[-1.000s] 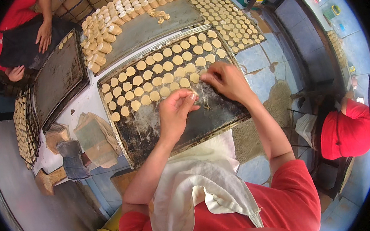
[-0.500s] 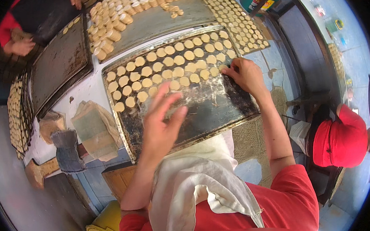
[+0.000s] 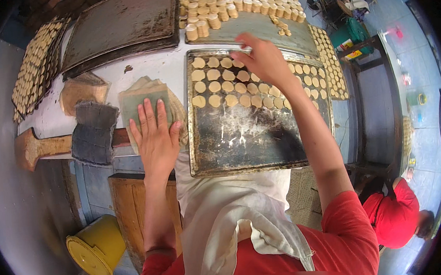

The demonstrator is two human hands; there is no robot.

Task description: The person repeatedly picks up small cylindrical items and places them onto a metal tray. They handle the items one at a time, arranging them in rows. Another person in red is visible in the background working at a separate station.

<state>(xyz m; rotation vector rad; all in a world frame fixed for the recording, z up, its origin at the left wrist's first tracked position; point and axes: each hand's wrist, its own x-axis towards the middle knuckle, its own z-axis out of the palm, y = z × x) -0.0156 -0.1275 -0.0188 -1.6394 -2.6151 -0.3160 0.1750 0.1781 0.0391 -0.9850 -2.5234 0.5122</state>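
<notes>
My left hand (image 3: pixel 156 137) lies flat, fingers spread, on a pile of folded cloths (image 3: pixel 148 91) at the table's front edge. Beside it, a dark baking tray (image 3: pixel 217 167) carries rows of thin round dough discs (image 3: pixel 231 100) on its far half; its near half shows worn, floury metal. Above the tray's far edge hovers my right hand (image 3: pixel 266 60), thumb and forefinger apart, with nothing visible between them. It hides some of the discs below. Behind stand several stacks of dough discs (image 3: pixel 247 4) on a metal sheet (image 3: pixel 243 29), with dough scraps (image 3: pixel 280 27) nearby.
Dark trays (image 3: pixel 120 27) lie at the back left, beside a rack of discs (image 3: pixel 36 68). A dark cloth pad (image 3: pixel 95 131) drapes over a wooden handle (image 3: pixel 52 146). A yellow bucket (image 3: pixel 98 248) stands below; a person in red (image 3: pixel 397 214) is at right.
My left hand has left the tray for the cloths. My right hand has moved from the tray's right side toward the stacks. The view has swung left, so the tray appears further right.
</notes>
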